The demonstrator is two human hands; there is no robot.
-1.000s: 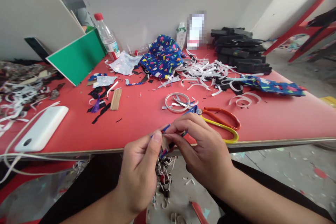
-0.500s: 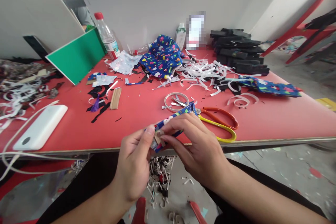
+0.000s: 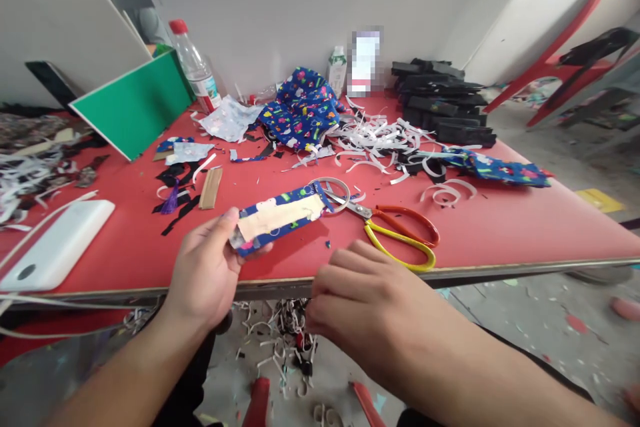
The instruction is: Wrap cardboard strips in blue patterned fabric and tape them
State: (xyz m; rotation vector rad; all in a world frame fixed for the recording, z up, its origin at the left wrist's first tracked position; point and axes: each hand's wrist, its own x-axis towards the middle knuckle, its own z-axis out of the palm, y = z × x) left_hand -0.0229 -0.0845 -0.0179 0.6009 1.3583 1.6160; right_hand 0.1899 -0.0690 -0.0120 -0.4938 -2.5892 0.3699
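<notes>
My left hand (image 3: pixel 207 273) grips one end of a flat, narrow piece wrapped in blue patterned fabric (image 3: pixel 273 235), held tilted over the table's front edge. A cream strip (image 3: pixel 283 215) runs along its upper face, and greyish lining shows by my thumb. My right hand (image 3: pixel 373 300) is apart from the piece, down at the front edge, with its fingers curled in. Whatever they hold, if anything, is hidden. Scissors (image 3: pixel 369 212) with one orange and one yellow handle lie just beyond my right hand. A thin pale ring (image 3: pixel 349 195) lies around their blades.
On the red table (image 3: pixel 270 177) lie crumpled blue fabric (image 3: pixel 303 110), white strip scraps (image 3: pixel 380 137), a stack of black pieces (image 3: pixel 443 103) and another blue fabric piece (image 3: pixel 507 169). A white power bank (image 3: pixel 63 243), green board (image 3: pixel 135 103) and bottle (image 3: pixel 200 73) stand or lie leftward.
My right hand has come off the fabric-wrapped piece and moved down toward me, its fingers curled. My left hand has shifted left with the piece, whose cream strip now shows.
</notes>
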